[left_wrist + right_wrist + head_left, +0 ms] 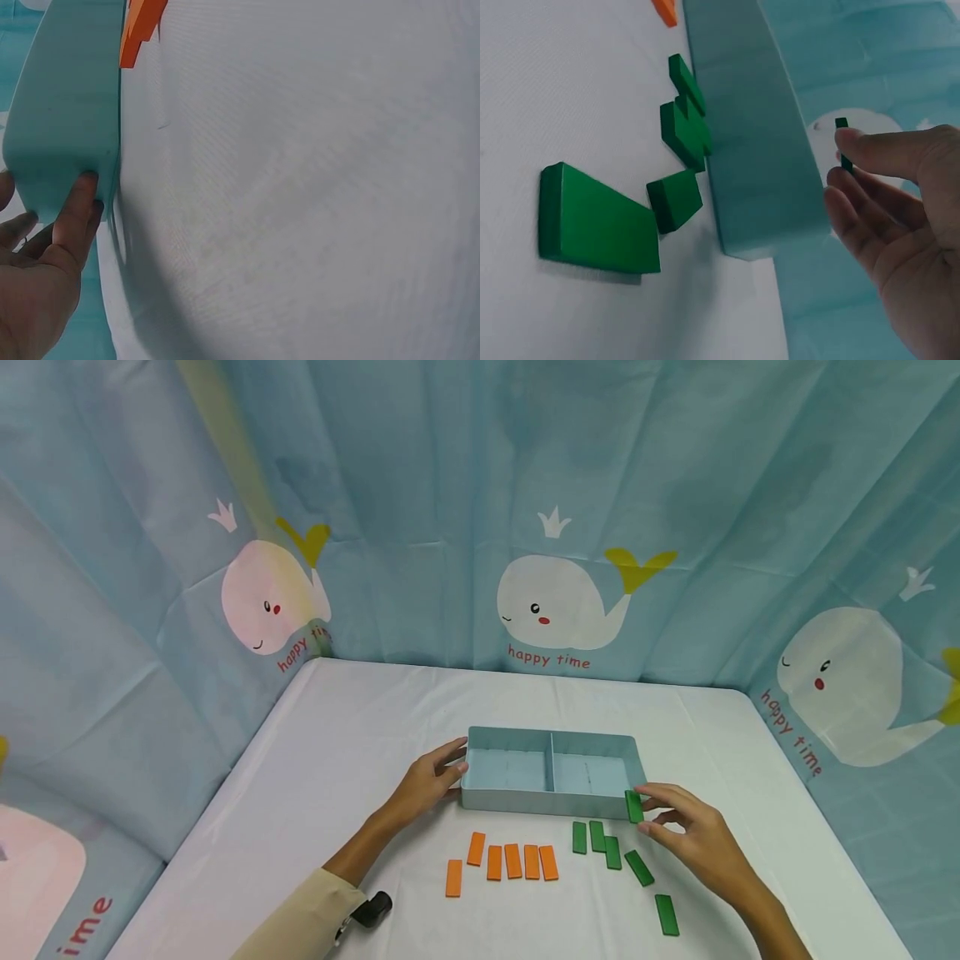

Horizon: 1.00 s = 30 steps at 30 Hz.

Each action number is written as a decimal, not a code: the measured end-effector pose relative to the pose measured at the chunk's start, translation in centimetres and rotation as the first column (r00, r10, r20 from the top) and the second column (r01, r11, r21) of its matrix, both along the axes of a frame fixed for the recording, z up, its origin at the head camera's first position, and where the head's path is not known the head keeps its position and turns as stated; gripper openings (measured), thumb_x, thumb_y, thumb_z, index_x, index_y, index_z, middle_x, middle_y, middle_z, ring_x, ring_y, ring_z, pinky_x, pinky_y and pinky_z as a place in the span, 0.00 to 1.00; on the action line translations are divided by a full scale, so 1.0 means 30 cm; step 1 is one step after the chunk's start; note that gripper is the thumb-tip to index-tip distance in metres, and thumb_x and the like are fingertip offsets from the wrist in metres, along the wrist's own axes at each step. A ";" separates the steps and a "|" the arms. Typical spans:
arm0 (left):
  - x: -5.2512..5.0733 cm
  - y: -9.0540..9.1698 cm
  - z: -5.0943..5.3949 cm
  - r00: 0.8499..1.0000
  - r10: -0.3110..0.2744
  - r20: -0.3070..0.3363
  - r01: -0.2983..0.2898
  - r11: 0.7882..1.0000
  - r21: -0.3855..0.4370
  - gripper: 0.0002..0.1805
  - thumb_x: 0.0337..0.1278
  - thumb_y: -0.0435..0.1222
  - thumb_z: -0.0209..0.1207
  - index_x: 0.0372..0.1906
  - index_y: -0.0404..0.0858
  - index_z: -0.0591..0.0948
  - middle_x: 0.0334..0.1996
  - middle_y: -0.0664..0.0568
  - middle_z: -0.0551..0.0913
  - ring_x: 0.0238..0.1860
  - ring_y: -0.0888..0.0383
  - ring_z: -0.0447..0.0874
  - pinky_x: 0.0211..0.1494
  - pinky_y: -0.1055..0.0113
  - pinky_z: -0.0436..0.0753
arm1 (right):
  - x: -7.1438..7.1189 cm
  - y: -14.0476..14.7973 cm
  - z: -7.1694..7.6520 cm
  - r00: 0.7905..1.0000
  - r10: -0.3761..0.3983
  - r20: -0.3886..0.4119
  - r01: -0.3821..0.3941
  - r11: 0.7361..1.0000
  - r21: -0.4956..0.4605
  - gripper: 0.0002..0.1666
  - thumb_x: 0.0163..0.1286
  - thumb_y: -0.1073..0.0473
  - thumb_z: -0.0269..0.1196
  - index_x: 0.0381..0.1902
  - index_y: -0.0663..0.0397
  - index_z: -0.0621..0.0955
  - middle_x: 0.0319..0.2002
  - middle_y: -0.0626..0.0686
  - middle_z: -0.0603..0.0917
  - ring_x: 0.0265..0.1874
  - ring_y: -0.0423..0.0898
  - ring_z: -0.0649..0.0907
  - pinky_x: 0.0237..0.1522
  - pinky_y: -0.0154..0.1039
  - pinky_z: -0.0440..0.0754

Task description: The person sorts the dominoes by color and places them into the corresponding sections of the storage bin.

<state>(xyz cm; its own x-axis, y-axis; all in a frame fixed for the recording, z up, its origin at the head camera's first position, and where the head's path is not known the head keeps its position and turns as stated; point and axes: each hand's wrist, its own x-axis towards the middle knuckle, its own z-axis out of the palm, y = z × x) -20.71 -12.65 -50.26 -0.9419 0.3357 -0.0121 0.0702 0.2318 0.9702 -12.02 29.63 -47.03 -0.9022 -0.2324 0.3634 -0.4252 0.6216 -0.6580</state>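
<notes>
A light blue two-compartment box [552, 802] stands on the white table. My left hand [423, 787] is at its left end; in the left wrist view the fingertips [84, 184] touch the outside of the box's end wall [60, 142]. My right hand [693, 831] pinches a green block [633, 807] between thumb and fingers near the box's front right corner. The right wrist view shows this held block [845, 161] edge-on, raised above the table. Several other green blocks [580, 837] lie in front of the box. Several orange blocks [494, 863] lie to their left.
The box's left compartment [510, 768] and right compartment [591, 774] have a thin divider [552, 762] between them. One green block [667, 915] lies nearest the front. A blue curtain with printed whales [420, 602] hangs behind the table.
</notes>
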 end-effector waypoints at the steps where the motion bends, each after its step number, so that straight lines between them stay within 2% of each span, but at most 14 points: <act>1: 0.001 0.000 0.000 1.000 0.003 -0.002 -0.003 1.000 -0.002 0.34 0.82 0.39 0.57 0.84 0.42 0.62 0.79 0.37 0.67 0.74 0.36 0.73 0.61 0.53 0.88 | -0.005 -0.005 0.001 1.000 0.011 -0.005 -0.011 1.000 -0.005 0.33 0.63 0.70 0.77 0.66 0.52 0.83 0.58 0.49 0.86 0.48 0.36 0.86 0.47 0.25 0.87; 10: 0.002 0.004 -0.006 1.000 0.029 -0.011 -0.029 1.000 -0.007 0.33 0.81 0.37 0.58 0.84 0.43 0.64 0.79 0.37 0.68 0.74 0.35 0.74 0.61 0.50 0.88 | -0.043 -0.055 0.009 0.996 0.075 -0.046 -0.077 0.997 -0.029 0.31 0.65 0.68 0.76 0.66 0.49 0.84 0.57 0.49 0.86 0.48 0.40 0.86 0.48 0.26 0.87; 18: 0.003 0.001 0.000 1.000 0.016 -0.008 -0.016 1.000 -0.006 0.33 0.82 0.37 0.57 0.84 0.42 0.63 0.79 0.37 0.67 0.74 0.36 0.73 0.61 0.52 0.89 | -0.072 -0.095 -0.006 0.994 0.086 -0.065 -0.089 0.995 -0.038 0.30 0.64 0.69 0.77 0.64 0.55 0.84 0.56 0.50 0.87 0.47 0.41 0.87 0.47 0.26 0.88; 30: 0.002 0.006 -0.006 1.000 0.025 -0.007 -0.025 1.000 -0.014 0.32 0.82 0.36 0.57 0.84 0.43 0.64 0.79 0.37 0.68 0.74 0.35 0.73 0.60 0.50 0.89 | -0.100 -0.167 -0.015 0.986 0.134 -0.101 -0.138 0.990 -0.037 0.29 0.66 0.68 0.75 0.64 0.56 0.84 0.58 0.52 0.86 0.48 0.45 0.88 0.47 0.34 0.91</act>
<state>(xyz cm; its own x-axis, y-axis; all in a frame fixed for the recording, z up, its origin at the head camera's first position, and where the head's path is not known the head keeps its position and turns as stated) -20.65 -12.47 -50.42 -0.9501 0.3118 -0.0099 0.0710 0.2472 0.9664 -15.02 24.62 -47.48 -0.8225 -0.3328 0.4613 -0.5679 0.5252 -0.6337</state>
